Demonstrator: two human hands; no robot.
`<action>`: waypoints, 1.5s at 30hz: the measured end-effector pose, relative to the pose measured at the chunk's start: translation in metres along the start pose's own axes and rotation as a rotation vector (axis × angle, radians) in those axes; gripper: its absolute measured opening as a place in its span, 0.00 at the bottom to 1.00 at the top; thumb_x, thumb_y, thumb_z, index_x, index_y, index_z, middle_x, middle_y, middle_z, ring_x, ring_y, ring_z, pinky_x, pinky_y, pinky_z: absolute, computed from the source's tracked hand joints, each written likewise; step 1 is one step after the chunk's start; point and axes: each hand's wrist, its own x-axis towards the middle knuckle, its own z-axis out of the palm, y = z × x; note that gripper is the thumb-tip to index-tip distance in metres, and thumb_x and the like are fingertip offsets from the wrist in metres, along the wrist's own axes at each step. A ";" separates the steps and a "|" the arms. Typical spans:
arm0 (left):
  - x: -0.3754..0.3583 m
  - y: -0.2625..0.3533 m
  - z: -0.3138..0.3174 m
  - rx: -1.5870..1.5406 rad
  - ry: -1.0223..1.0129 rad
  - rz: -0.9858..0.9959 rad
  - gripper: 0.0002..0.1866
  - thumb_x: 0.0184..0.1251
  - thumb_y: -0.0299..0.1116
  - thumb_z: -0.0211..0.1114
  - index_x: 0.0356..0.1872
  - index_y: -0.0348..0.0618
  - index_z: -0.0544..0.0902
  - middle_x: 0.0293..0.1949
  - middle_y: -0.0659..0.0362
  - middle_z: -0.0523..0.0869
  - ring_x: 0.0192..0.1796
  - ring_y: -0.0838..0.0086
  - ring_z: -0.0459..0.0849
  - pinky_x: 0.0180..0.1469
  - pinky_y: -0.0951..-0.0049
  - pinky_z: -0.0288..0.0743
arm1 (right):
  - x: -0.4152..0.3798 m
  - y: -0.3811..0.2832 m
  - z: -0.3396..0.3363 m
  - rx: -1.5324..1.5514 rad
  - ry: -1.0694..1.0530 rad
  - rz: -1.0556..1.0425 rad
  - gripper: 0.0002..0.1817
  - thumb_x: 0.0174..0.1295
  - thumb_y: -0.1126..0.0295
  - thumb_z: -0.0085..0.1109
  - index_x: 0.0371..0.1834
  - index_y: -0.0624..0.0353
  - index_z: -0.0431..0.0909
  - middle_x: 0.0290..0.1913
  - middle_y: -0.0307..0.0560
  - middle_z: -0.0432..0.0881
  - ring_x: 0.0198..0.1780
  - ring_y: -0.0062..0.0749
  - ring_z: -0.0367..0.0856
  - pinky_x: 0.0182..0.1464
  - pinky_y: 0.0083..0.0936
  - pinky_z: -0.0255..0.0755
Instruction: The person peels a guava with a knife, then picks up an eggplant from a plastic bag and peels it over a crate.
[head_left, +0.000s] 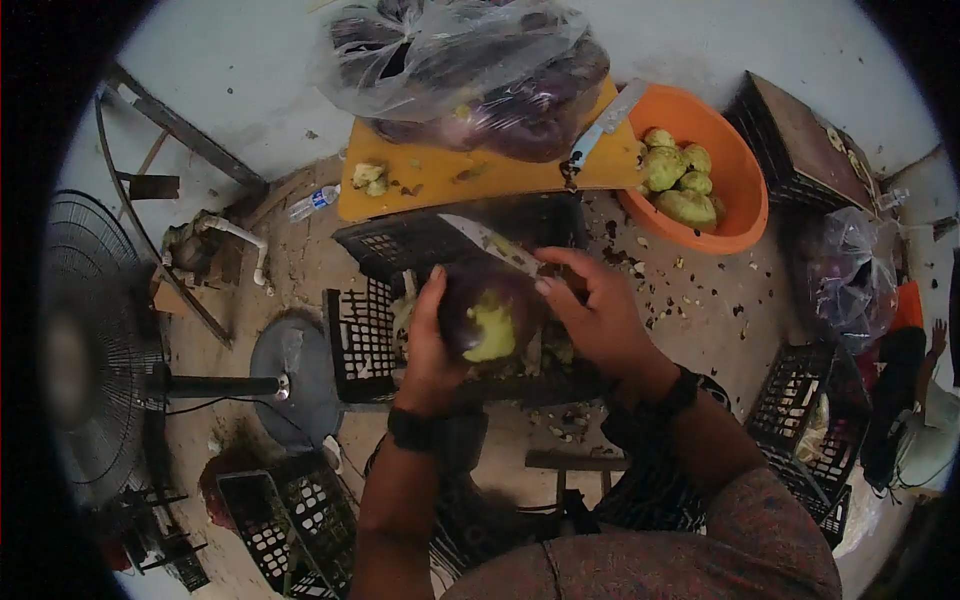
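Observation:
My left hand (432,345) cups a round, dark purple eggplant (462,305) from the left side. A patch of its skin is gone, and yellow-green flesh shows on the face toward me. My right hand (600,315) grips a knife (475,236), its handle hidden in the fingers. The blade points up and to the left, just beyond the eggplant, with a greenish scrap on it. Below both hands stands a black plastic crate (362,345) holding peelings.
Ahead, a yellow board (400,200) bears a plastic bag of eggplants (480,90) and a second knife (605,125). An orange basin (735,215) of peeled pieces stands right of it. A fan (95,350) is at left; more crates (800,395) stand at right.

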 end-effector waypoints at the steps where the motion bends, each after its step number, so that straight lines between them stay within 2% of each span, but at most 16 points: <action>1: 0.002 -0.001 -0.002 0.014 0.058 0.037 0.22 0.70 0.47 0.46 0.51 0.39 0.74 0.45 0.55 0.81 0.47 0.67 0.80 0.52 0.67 0.74 | -0.001 -0.002 0.000 0.000 -0.004 -0.001 0.19 0.56 0.69 0.59 0.52 0.56 0.75 0.18 0.35 0.73 0.23 0.12 0.68 0.26 0.16 0.63; 4: 0.012 -0.006 -0.017 0.065 0.127 0.093 0.23 0.70 0.48 0.46 0.50 0.39 0.76 0.45 0.55 0.82 0.46 0.68 0.80 0.52 0.67 0.72 | -0.009 -0.007 -0.001 -0.145 -0.116 -0.110 0.21 0.55 0.66 0.60 0.53 0.54 0.73 0.15 0.38 0.72 0.19 0.19 0.71 0.25 0.20 0.65; 6: 0.010 -0.004 -0.014 0.051 0.155 0.071 0.22 0.70 0.48 0.45 0.49 0.40 0.77 0.44 0.56 0.82 0.46 0.69 0.80 0.54 0.69 0.70 | -0.011 -0.008 0.004 -0.410 -0.186 -0.240 0.24 0.54 0.62 0.61 0.55 0.53 0.71 0.15 0.44 0.74 0.17 0.31 0.74 0.25 0.25 0.67; 7: 0.010 -0.004 -0.016 0.052 0.154 0.071 0.22 0.70 0.48 0.45 0.49 0.40 0.77 0.44 0.56 0.82 0.46 0.69 0.80 0.54 0.69 0.70 | -0.011 -0.009 0.004 -0.410 -0.186 -0.239 0.24 0.54 0.62 0.61 0.55 0.53 0.71 0.15 0.44 0.74 0.17 0.31 0.74 0.25 0.25 0.67; 10: 0.014 -0.009 -0.026 0.077 0.144 0.091 0.22 0.71 0.48 0.45 0.49 0.40 0.76 0.45 0.57 0.82 0.47 0.69 0.80 0.54 0.68 0.70 | -0.009 -0.017 0.001 -0.388 -0.193 -0.135 0.26 0.53 0.59 0.62 0.56 0.52 0.69 0.17 0.49 0.75 0.20 0.39 0.76 0.26 0.29 0.68; 12: 0.017 -0.014 -0.029 0.134 0.129 0.175 0.25 0.70 0.51 0.44 0.53 0.39 0.73 0.49 0.54 0.80 0.50 0.65 0.79 0.55 0.64 0.72 | -0.003 -0.024 -0.006 -0.333 -0.197 0.031 0.26 0.56 0.58 0.60 0.56 0.56 0.68 0.26 0.52 0.80 0.28 0.47 0.80 0.32 0.38 0.72; 13: 0.016 -0.013 -0.026 0.134 0.127 0.175 0.25 0.70 0.51 0.44 0.53 0.39 0.73 0.49 0.54 0.80 0.50 0.65 0.79 0.55 0.64 0.72 | -0.001 -0.018 -0.006 -0.335 -0.195 0.030 0.26 0.56 0.58 0.60 0.56 0.56 0.68 0.26 0.52 0.80 0.28 0.47 0.80 0.32 0.38 0.72; 15: 0.009 -0.008 -0.014 0.074 0.168 0.050 0.26 0.69 0.52 0.45 0.54 0.40 0.73 0.50 0.54 0.80 0.50 0.64 0.79 0.54 0.65 0.72 | 0.001 -0.001 -0.002 -0.184 -0.027 0.043 0.21 0.57 0.63 0.59 0.52 0.58 0.71 0.17 0.44 0.74 0.19 0.25 0.72 0.25 0.24 0.65; 18: 0.006 -0.002 -0.003 -0.082 0.125 -0.023 0.28 0.68 0.55 0.45 0.55 0.42 0.73 0.50 0.54 0.79 0.52 0.63 0.78 0.54 0.63 0.72 | 0.005 0.002 -0.004 -0.085 0.009 0.074 0.18 0.58 0.64 0.58 0.49 0.61 0.72 0.17 0.43 0.74 0.20 0.18 0.69 0.25 0.22 0.63; 21: 0.012 -0.005 -0.016 -0.191 0.053 0.019 0.28 0.67 0.57 0.44 0.55 0.44 0.73 0.51 0.54 0.78 0.54 0.62 0.76 0.56 0.60 0.70 | -0.003 0.004 0.004 -0.063 -0.036 0.039 0.15 0.57 0.65 0.59 0.44 0.61 0.73 0.17 0.43 0.74 0.19 0.20 0.71 0.24 0.21 0.63; 25: 0.015 -0.008 -0.017 -0.264 0.143 0.066 0.28 0.67 0.56 0.45 0.56 0.45 0.72 0.53 0.55 0.77 0.56 0.61 0.75 0.59 0.57 0.67 | -0.012 -0.011 0.012 -0.229 -0.133 -0.088 0.14 0.55 0.66 0.60 0.41 0.60 0.73 0.16 0.43 0.74 0.18 0.24 0.73 0.23 0.24 0.64; 27: 0.016 -0.007 -0.014 -0.271 0.105 0.129 0.27 0.66 0.56 0.48 0.55 0.45 0.71 0.52 0.56 0.76 0.54 0.62 0.74 0.56 0.57 0.68 | -0.012 -0.013 0.015 -0.272 -0.235 -0.038 0.19 0.56 0.59 0.59 0.46 0.57 0.71 0.22 0.47 0.79 0.26 0.45 0.80 0.30 0.37 0.71; 33: 0.012 -0.008 -0.012 -0.205 0.200 0.144 0.26 0.66 0.52 0.47 0.57 0.44 0.70 0.54 0.54 0.75 0.56 0.60 0.74 0.60 0.57 0.66 | -0.012 -0.021 0.018 -0.142 -0.169 0.060 0.27 0.55 0.60 0.60 0.56 0.56 0.64 0.22 0.49 0.79 0.25 0.47 0.80 0.30 0.39 0.71; 36: 0.013 -0.010 -0.017 -0.194 0.138 0.172 0.25 0.66 0.51 0.47 0.57 0.44 0.70 0.54 0.54 0.75 0.56 0.61 0.74 0.59 0.57 0.67 | -0.012 -0.024 0.016 -0.141 -0.195 0.106 0.32 0.54 0.60 0.60 0.60 0.58 0.61 0.22 0.50 0.79 0.25 0.48 0.80 0.30 0.38 0.70; 43: 0.011 -0.013 -0.017 -0.129 0.187 0.181 0.25 0.67 0.50 0.47 0.57 0.43 0.69 0.54 0.54 0.75 0.56 0.60 0.74 0.60 0.56 0.66 | -0.010 -0.024 0.017 -0.153 -0.219 0.082 0.34 0.54 0.60 0.61 0.62 0.61 0.61 0.21 0.50 0.78 0.24 0.48 0.79 0.29 0.38 0.70; 45: 0.011 -0.017 -0.016 -0.072 0.109 0.248 0.24 0.67 0.49 0.47 0.57 0.43 0.69 0.54 0.53 0.75 0.56 0.59 0.74 0.60 0.56 0.66 | -0.011 -0.024 0.017 -0.181 -0.224 0.115 0.33 0.54 0.58 0.60 0.61 0.61 0.64 0.22 0.50 0.79 0.25 0.47 0.79 0.30 0.37 0.70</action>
